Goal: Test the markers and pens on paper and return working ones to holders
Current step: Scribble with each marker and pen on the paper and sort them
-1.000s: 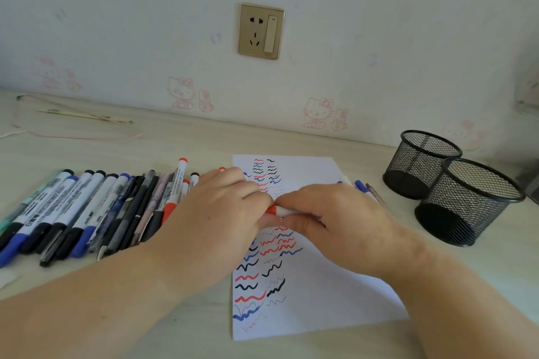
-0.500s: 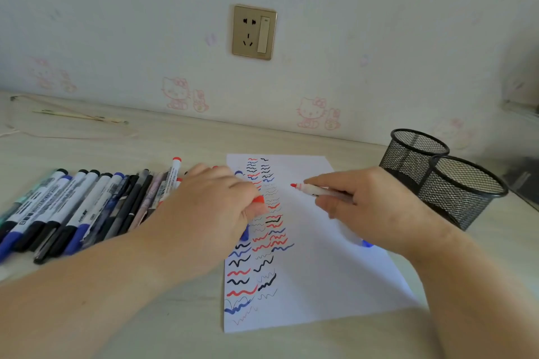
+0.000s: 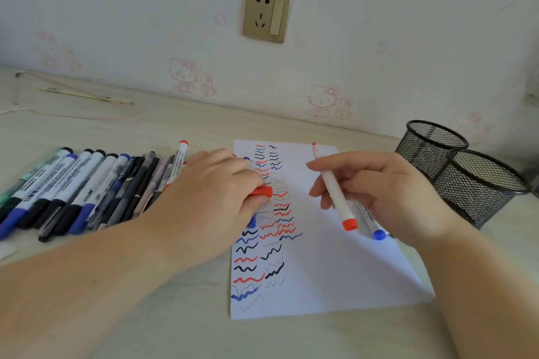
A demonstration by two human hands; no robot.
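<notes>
Take the paper point(image 3: 335, 256) as your landmark. Nearest you, its lower left corner carries the oldest squiggles in red, blue and black, and the lower right is bare.

Over the paper's left edge, your left hand point(image 3: 215, 198) grips the red cap point(image 3: 262, 192), pinched between thumb and fingertips. 1 second ago both hands were joined on the capped marker at mid-sheet; the cap has since come off and stayed with the left grip.

Over the paper's right half, your right hand point(image 3: 388, 195) holds the red marker point(image 3: 332, 186) by its barrel. Half a second ago the tip lay level and pointed left; now it points up and away from you, clear of the sheet, with the red tail end toward you. So the marker is open but not yet tested, and you likely need to turn it tip-down before drawing. A blue-ended marker point(image 3: 372, 223) lies on the paper beneath that hand.

Left of the paper, the row of markers and pens point(image 3: 87, 186) lies on the desk point(image 3: 145, 125). Right of the paper and farther back stand the 2 mesh holders point(image 3: 478, 183); I cannot see anything inside them.
</notes>
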